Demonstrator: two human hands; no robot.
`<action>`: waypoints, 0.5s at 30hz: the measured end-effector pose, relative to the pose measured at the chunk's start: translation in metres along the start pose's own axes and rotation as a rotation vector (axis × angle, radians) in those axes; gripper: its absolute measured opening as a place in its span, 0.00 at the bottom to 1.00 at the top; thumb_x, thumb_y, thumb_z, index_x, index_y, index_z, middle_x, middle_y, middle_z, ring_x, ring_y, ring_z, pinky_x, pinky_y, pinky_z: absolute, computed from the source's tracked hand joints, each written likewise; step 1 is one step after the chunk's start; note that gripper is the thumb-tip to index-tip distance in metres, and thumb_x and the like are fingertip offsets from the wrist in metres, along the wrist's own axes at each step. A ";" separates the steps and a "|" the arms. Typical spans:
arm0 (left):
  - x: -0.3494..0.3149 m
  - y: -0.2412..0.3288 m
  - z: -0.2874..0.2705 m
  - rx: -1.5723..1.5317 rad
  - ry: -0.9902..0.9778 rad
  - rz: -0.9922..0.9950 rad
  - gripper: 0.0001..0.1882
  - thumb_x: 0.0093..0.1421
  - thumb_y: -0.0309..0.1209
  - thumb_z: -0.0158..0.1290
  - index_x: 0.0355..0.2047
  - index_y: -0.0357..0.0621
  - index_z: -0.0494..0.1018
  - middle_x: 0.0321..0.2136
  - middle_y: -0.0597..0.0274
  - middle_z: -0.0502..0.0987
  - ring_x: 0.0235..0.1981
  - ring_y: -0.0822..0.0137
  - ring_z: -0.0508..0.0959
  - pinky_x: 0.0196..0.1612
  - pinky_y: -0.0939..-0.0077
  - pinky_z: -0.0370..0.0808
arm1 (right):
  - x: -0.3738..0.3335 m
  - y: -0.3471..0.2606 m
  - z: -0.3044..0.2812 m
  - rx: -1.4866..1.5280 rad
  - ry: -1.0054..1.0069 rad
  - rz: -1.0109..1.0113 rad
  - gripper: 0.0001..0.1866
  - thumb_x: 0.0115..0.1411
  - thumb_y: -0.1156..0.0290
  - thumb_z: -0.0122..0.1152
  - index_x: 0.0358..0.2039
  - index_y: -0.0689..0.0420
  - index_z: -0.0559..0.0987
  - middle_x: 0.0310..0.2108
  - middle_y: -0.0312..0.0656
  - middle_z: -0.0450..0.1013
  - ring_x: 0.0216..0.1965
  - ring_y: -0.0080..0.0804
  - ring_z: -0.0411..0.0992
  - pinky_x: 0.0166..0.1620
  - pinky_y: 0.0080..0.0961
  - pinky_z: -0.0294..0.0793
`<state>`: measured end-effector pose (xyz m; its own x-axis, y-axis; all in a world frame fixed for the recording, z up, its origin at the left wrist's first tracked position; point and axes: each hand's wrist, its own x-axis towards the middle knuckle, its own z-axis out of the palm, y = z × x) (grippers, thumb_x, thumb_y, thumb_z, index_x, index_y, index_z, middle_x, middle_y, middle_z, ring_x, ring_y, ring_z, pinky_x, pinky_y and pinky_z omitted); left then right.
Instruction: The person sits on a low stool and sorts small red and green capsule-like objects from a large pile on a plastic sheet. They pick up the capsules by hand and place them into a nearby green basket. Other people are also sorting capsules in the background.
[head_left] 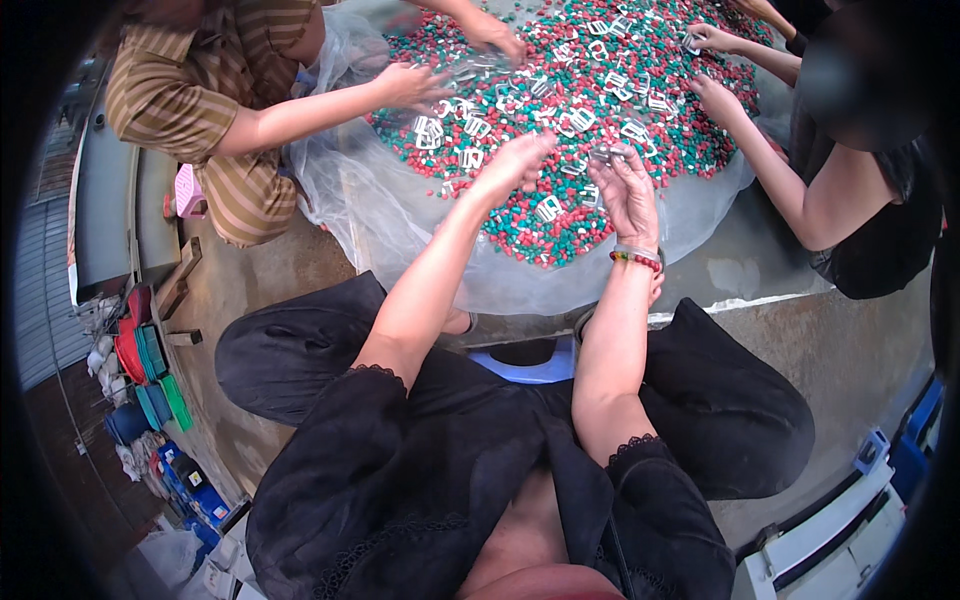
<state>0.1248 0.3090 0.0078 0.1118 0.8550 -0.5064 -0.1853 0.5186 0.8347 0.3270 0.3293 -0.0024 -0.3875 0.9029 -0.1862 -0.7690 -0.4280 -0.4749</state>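
My right hand [628, 195], wearing a bead bracelet [636, 258], is raised over the near side of the pile with its fingers closed on a silver metal buckle [610, 154]. To its left, my left hand [515, 167] reaches over the pile, slightly blurred, fingers apart, with nothing visible in it. Below the two hands spreads a pile of small red, green and white pieces [560, 235]. Several silver buckles lie scattered among them, one of them a slotted buckle [549, 208] between my hands. Translucent plastic sheeting [500, 290] lies under the pile.
A person in striped clothing [170, 90] reaches in from the left, their hand [410, 85] blurred. At right, another person's hands [715, 100] work at the pile. A blue stool [545, 370] shows between my knees. Colored bins [150, 360] stand far left.
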 end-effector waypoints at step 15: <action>0.019 -0.058 0.003 0.729 0.015 0.004 0.18 0.54 0.43 0.55 0.39 0.46 0.70 0.31 0.63 0.72 0.33 0.67 0.74 0.32 0.73 0.70 | -0.012 -0.024 -0.085 -0.722 0.595 0.184 0.11 0.51 0.63 0.64 0.27 0.58 0.79 0.16 0.35 0.71 0.11 0.16 0.60 0.12 0.12 0.49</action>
<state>0.1407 0.2951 -0.0489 0.0985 0.8594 -0.5017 0.5120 0.3885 0.7661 0.3930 0.3322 -0.0619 0.0043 0.7819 -0.6234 -0.1447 -0.6163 -0.7741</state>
